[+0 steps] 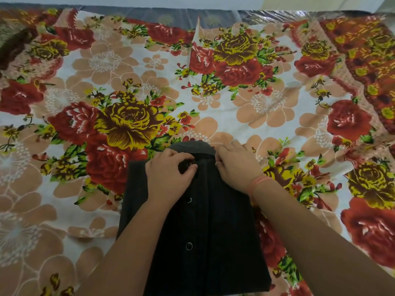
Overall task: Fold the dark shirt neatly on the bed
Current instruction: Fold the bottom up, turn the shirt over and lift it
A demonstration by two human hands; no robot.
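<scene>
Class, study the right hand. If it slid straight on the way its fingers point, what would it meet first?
Probably the collar of the dark shirt, which the right hand touches at its fingertips. Just beyond lie the curled fingers of the left hand. Depth is hard to judge.

Matt dark cloth shirt point(205, 231), glossy buttons point(189, 246)

The shirt point(213, 221) lies on the bedsheet point(128, 82), under both hands and running back from them toward the person, with its collar point(192, 147) just beyond the fingertips. The left hand point(168, 174) pinches the shirt's middle strip. The right hand point(235, 165) is close beside it, gripping the shirt's right edge by the collar, and one button point(189, 246) lies behind, between the forearms.
</scene>
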